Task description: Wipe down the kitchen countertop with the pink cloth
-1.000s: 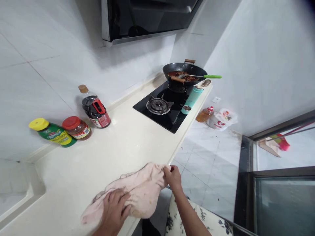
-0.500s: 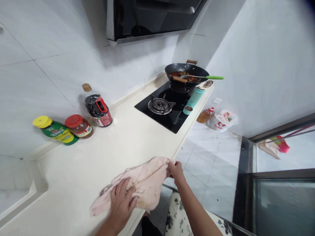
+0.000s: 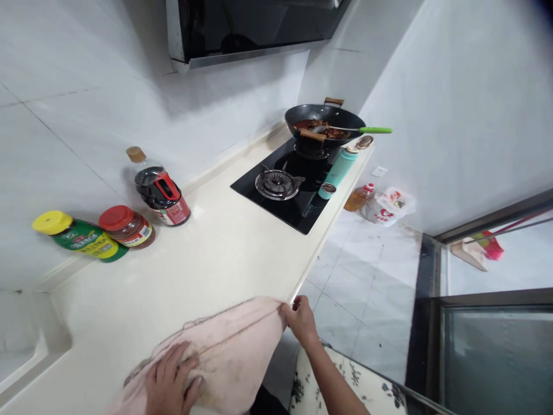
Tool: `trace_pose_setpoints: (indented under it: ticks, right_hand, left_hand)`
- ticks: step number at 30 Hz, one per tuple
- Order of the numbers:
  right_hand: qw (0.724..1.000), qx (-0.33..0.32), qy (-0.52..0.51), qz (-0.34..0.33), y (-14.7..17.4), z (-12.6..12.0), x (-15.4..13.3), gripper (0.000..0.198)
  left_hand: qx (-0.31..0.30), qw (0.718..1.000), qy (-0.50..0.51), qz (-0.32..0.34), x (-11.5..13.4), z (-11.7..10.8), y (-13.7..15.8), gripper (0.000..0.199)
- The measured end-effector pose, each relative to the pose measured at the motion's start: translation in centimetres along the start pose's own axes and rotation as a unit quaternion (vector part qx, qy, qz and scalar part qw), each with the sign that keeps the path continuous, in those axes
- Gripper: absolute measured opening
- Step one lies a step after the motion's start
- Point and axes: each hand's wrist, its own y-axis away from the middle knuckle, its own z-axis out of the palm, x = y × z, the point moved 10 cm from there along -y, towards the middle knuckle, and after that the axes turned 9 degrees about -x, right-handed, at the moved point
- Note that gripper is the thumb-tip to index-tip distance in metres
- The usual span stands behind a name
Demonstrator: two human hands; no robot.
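Note:
A stained pale pink cloth (image 3: pixel 235 357) lies over the front part of the cream counter, its near side hanging past the edge. My left hand (image 3: pixel 170 380) rests flat on the cloth with its fingers apart. At the counter's front edge, my right hand (image 3: pixel 303 323) pinches the cloth's far corner between thumb and fingers. The cloth between the two hands is stretched out fairly smooth. Part of my left hand and the cloth's near end are cut off by the bottom of the view.
Along the wall stand a green bottle (image 3: pixel 93 239), a red-lidded jar (image 3: pixel 129 227) and a dark sauce bottle (image 3: pixel 162 193). Farther off, a wok (image 3: pixel 294 118) with food sits on the gas hob (image 3: pixel 285 216), beside a turquoise flask (image 3: pixel 340 170). A sink (image 3: pixel 60 340) is at left.
My left hand and the cloth have moved nearer and to the left in view. The cloth is spread wider and flatter. My right hand still grips its corner, slightly lower and left.

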Motion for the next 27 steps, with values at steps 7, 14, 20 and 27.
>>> trace_pose_setpoints:
  ticks: [7,14,20,27]
  right_hand:
    - [0.998,-0.052,-0.04,0.025,-5.1,-2.3,-0.8,0.036]
    - [0.996,-0.009,-0.086,-0.004,-7.6,-4.8,-3.0,0.048]
    - [0.988,0.026,-0.155,0.011,-4.3,-5.1,-1.3,0.055]
    - [0.99,0.035,-0.137,-0.001,5.2,1.1,0.7,0.056]
  left_hand:
    - [-0.004,0.998,0.056,-0.007,3.8,0.9,-5.9,0.027]
    - [-0.022,0.996,0.088,-0.001,5.5,1.4,-9.2,0.026]
    - [-0.04,0.992,0.116,0.017,6.5,0.4,-8.3,0.024]
    - [-0.111,0.972,0.204,0.035,9.4,0.0,-7.6,0.023]
